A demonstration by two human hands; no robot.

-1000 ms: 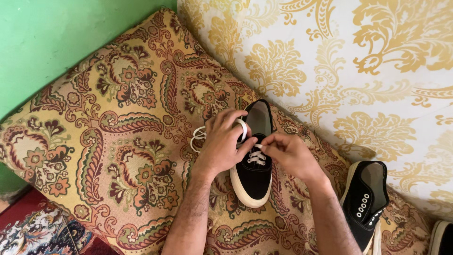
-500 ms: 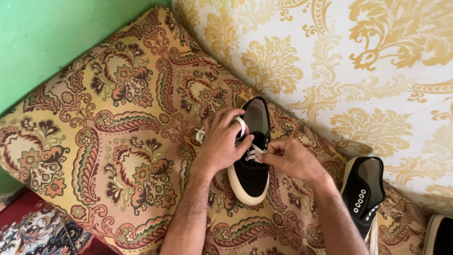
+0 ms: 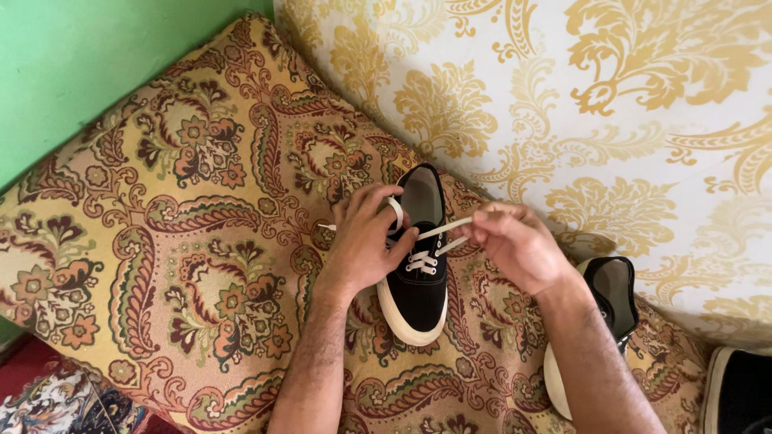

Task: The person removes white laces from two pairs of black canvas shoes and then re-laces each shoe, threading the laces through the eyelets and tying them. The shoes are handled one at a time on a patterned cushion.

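A black canvas shoe (image 3: pixel 417 281) with a cream rubber sole lies on a patterned cushion (image 3: pixel 185 241), toe pointing toward me. My left hand (image 3: pixel 363 241) rests on the shoe's left side and holds a loop of white lace (image 3: pixel 396 213) by the collar. My right hand (image 3: pixel 515 241) pinches the other lace end (image 3: pixel 445 229) and holds it taut, out to the right of the eyelets. White lace crosses the lower eyelets (image 3: pixel 420 262).
A second black shoe (image 3: pixel 609 299) lies to the right, partly behind my right forearm. A dark shoe edge (image 3: pixel 736 394) shows at the bottom right corner. A gold-and-white patterned cloth (image 3: pixel 611 120) lies behind; a green wall (image 3: pixel 96 56) is at the upper left.
My right hand has drawn the lace out to the right, away from the eyelets, so it now stretches taut. The left hand stays on the shoe. The view has shifted slightly.
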